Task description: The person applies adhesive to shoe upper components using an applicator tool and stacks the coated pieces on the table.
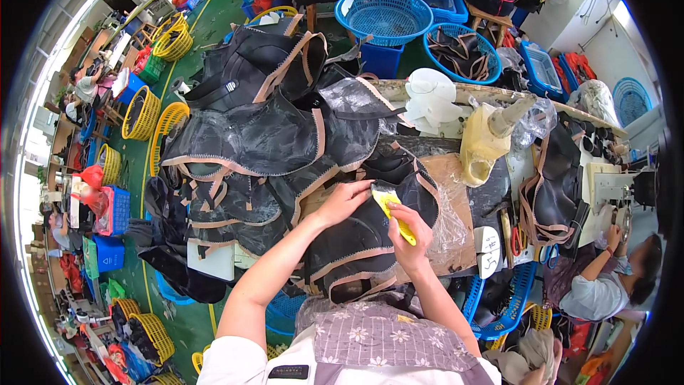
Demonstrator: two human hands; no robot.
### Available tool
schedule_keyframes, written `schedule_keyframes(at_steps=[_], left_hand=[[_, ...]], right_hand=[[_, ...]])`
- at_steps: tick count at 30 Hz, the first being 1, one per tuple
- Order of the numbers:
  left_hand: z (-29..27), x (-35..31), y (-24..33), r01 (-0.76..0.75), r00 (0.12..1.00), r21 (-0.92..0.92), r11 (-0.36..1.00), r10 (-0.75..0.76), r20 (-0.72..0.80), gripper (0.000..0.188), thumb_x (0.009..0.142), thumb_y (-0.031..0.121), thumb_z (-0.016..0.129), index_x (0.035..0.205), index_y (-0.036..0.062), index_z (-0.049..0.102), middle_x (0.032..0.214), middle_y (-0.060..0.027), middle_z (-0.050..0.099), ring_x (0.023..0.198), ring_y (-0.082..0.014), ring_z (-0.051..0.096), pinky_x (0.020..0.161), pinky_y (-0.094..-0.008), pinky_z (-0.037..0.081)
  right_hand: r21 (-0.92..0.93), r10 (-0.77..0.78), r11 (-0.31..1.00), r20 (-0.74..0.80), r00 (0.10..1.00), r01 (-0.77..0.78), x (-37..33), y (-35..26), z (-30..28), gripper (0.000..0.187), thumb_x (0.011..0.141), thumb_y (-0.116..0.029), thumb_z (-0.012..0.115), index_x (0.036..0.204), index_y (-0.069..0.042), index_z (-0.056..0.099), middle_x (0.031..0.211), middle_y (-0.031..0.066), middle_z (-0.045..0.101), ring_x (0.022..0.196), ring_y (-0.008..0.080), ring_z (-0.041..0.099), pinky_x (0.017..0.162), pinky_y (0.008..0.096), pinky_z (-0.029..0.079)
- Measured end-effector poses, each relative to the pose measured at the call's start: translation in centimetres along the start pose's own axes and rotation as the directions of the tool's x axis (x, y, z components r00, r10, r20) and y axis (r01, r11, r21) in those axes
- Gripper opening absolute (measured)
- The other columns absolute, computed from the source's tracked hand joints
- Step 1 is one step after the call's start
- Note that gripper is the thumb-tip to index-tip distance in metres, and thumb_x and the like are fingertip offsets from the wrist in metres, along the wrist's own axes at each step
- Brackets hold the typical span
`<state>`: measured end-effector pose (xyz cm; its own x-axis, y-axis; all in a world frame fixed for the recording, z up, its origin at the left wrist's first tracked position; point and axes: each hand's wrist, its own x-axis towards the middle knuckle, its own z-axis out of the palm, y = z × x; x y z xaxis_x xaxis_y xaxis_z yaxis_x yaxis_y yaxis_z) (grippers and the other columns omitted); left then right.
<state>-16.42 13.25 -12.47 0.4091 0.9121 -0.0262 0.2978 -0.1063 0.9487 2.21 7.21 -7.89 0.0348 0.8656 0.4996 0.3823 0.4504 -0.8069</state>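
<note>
My right hand (413,235) is closed round the yellow handle of a brush (396,218). Its pale end touches a black leather-like shoe upper piece (404,189) with a tan zigzag edge. On the other side of the brush, my left hand (343,203) pinches the edge of that piece between thumb and fingers. More black pieces (356,241) lie under and in front of both hands. Larger stacks of them (249,139), streaked with whitish film, are heaped to the left and beyond. The brush's tip is partly lost against white residue.
A yellowed glue pot (479,144) and round white sheets (431,96) stand on the bench's far side. Scissors (548,253) and a white slab (488,251) lie to the right. Blue baskets (385,14) stand beyond. A co-worker (605,278) sits at a machine on the right.
</note>
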Motion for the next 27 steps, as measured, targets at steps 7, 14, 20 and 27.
schedule_keyframes(at_steps=[7, 14, 20, 27], left_hand=[[-1.0, 0.3, 2.0, 0.184, 0.982, 0.033, 0.982, -0.185, 0.03, 0.029, 0.092, 0.012, 0.047, 0.117, -0.0014, 0.053, 0.078, -0.0104, 0.061, 0.069, -0.0153, 0.055, 0.067, -0.0272, 0.045], [-0.1, 0.3, 2.4, -0.107, 0.992, 0.274, 0.956, 0.12, -0.033, 0.029, 0.09, 0.008, 0.047, 0.116, -0.0028, 0.052, 0.094, -0.0249, 0.061, 0.085, -0.0384, 0.061, 0.071, -0.0391, 0.047], [0.2, -0.1, 3.6, -0.052, 0.998, 0.359, 0.932, 0.065, -0.025, 0.03, 0.089, 0.007, 0.048, 0.116, -0.0033, 0.052, 0.1, -0.0255, 0.06, 0.091, -0.0385, 0.059, 0.077, -0.0393, 0.048], [-0.8, 2.5, -0.7, -0.085, 0.995, 0.154, 0.984, 0.09, -0.03, 0.029, 0.091, 0.01, 0.048, 0.116, -0.0041, 0.054, 0.102, -0.0156, 0.064, 0.093, -0.0236, 0.062, 0.08, -0.0319, 0.046]], right_hand=[[-0.024, 0.077, 0.997, 0.043, 0.996, -0.076, -0.8, 0.9, -0.7, 0.018, 0.071, 0.001, 0.069, 0.087, -0.003, 0.06, 0.093, 0.0117, 0.066, 0.083, 0.0265, 0.065, 0.073, 0.0321, 0.052], [-0.107, -0.133, 0.985, 0.038, 0.99, 0.137, 0.3, 0.1, -0.7, 0.021, 0.067, 0.001, 0.07, 0.084, -0.003, 0.058, 0.091, 0.0122, 0.065, 0.078, 0.0261, 0.065, 0.07, 0.0317, 0.052], [-0.157, -0.122, 0.978, 0.089, 0.989, 0.135, 0.7, -0.5, -0.1, 0.02, 0.068, 0.0, 0.07, 0.083, -0.003, 0.058, 0.088, 0.0112, 0.066, 0.078, 0.0256, 0.065, 0.069, 0.0317, 0.052], [0.113, 0.358, 0.909, 0.282, 0.89, -0.402, -3.2, 3.3, 1.9, 0.015, 0.076, -0.003, 0.067, 0.089, -0.002, 0.059, 0.092, 0.0116, 0.065, 0.084, 0.0289, 0.064, 0.075, 0.0345, 0.05]])
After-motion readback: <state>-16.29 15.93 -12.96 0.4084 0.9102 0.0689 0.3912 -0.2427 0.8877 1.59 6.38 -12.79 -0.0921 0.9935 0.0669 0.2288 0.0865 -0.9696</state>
